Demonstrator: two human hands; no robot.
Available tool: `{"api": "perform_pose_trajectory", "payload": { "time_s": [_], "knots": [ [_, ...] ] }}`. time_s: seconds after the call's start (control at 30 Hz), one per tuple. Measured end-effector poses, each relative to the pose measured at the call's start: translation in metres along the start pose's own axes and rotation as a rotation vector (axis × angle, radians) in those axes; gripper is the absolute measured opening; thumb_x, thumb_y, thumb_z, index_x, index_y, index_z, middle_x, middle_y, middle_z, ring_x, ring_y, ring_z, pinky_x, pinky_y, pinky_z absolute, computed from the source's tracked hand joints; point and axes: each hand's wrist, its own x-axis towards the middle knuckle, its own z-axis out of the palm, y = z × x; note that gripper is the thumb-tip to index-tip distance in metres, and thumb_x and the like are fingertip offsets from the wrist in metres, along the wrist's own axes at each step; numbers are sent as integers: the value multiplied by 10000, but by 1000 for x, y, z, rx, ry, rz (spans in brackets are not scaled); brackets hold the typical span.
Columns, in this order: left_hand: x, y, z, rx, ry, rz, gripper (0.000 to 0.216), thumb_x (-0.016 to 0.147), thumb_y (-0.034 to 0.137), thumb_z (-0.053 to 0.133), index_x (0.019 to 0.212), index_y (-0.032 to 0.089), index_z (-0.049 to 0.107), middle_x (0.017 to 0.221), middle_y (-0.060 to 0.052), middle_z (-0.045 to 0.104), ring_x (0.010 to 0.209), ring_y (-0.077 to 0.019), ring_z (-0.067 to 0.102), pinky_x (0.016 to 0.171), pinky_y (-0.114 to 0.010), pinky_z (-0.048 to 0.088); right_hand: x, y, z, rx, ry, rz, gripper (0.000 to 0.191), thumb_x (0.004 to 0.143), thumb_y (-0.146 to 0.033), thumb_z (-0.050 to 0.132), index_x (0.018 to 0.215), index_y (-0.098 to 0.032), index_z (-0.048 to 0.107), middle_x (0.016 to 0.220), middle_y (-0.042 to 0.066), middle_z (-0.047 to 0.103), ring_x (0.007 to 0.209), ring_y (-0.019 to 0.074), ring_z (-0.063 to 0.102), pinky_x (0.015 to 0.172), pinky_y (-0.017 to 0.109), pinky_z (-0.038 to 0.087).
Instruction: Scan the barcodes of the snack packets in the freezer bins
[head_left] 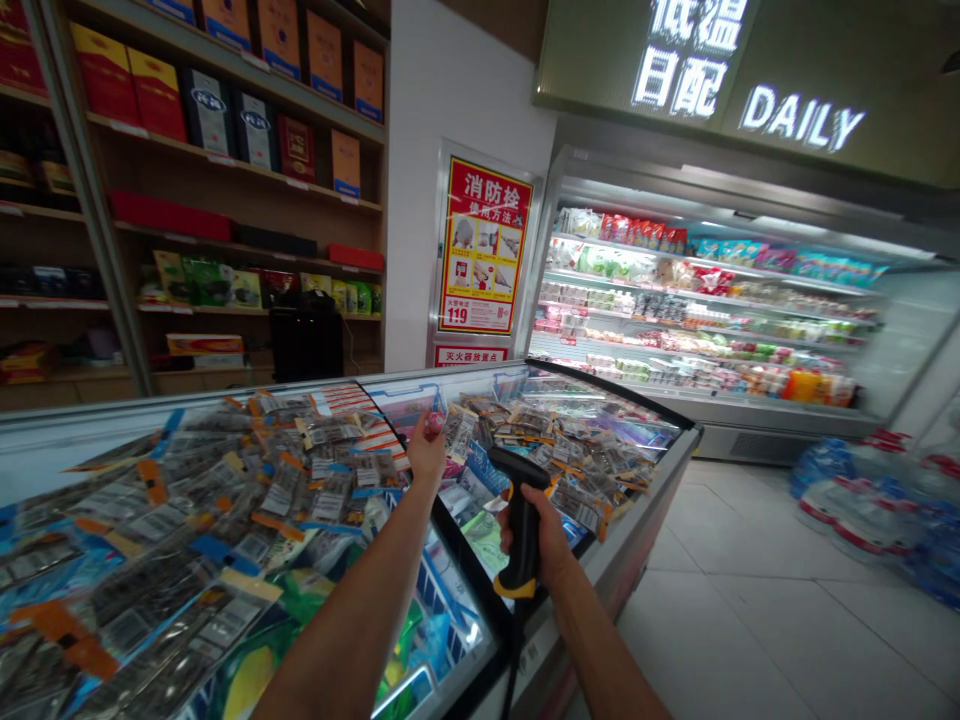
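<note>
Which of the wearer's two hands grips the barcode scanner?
The right hand, wrapped around the black barcode scanner; the left hand instead holds a small pink item.

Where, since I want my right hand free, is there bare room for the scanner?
The scanner could go on the bare floor between the freezer, fridge and bottles. The freezer is crowded: packets spread on both sides of its black bar.
</note>
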Motion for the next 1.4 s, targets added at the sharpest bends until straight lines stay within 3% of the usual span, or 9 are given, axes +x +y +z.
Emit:
{"api": "perform_pose_trajectory", "payload": {
  "time_s": [0.17,0.43,0.53,0.6,0.7,0.97,1.13,1.27,1.4],
  "knots": [
    [1,16,-21,394,28,138,448,627,36,464,1044,174,554,726,-8,563,690,-132,527,686,-253,417,0,-1,-1,25,6,-8,264,616,-401,557,701,-153,524,442,-1,555,326,97,464,327,192,341],
    [7,39,-95,902,97,242,340,714,109,398,994,176,579,963,-86,537,936,-202,471,823,-324,362,-3,-2,-2,39,-16,-56,211,658,-356,530,711,-152,541,468,8,566,349,93,474,350,196,373],
    [-9,36,-95,1050,-8,360,345,741,132,376,1018,209,566,1105,-84,499,1065,-247,392,883,-414,294,-5,-3,-1,35,-27,-61,202,646,-344,548,713,-154,544,472,7,563,358,93,477,356,194,379],
    [-20,30,-86,1171,-207,454,318,760,172,373,1003,206,574,1192,-86,460,1155,-269,305,935,-480,195,-6,-4,0,25,-25,-67,205,634,-343,560,709,-152,547,475,9,562,361,95,478,354,194,379],
    [-27,23,-78,1278,-386,425,300,763,281,399,959,187,606,1150,-108,508,1174,-295,280,946,-526,130,-11,-8,2,10,-17,-83,218,624,-353,569,706,-152,550,475,6,559,359,99,476,350,203,383],
    [-2,33,-111,1416,-386,412,311,738,135,359,866,135,642,996,-149,580,1120,-302,343,920,-535,160,-25,-30,-14,-13,143,-180,203,643,-356,545,659,-154,530,460,2,557,358,96,470,344,202,381],
    [-14,43,-84,1313,-370,464,330,742,158,374,999,179,580,1121,-126,513,1131,-285,346,927,-526,175,-36,-51,-37,-8,262,-248,201,643,-358,532,614,-161,509,449,-4,545,350,97,462,327,204,369],
    [-44,50,-31,1088,-500,476,343,757,200,391,1070,169,528,1138,-108,505,1081,-225,422,902,-364,305,-46,-61,-49,-6,299,-263,192,643,-356,531,632,-165,514,442,-8,539,350,101,458,327,211,371],
    [-70,44,31,880,-672,430,405,740,217,448,1136,138,474,1160,-107,509,1100,-183,426,906,-269,309,-52,-61,-51,-1,304,-248,209,650,-368,525,639,-159,514,442,-10,532,354,100,455,332,214,375]
  ]
}}
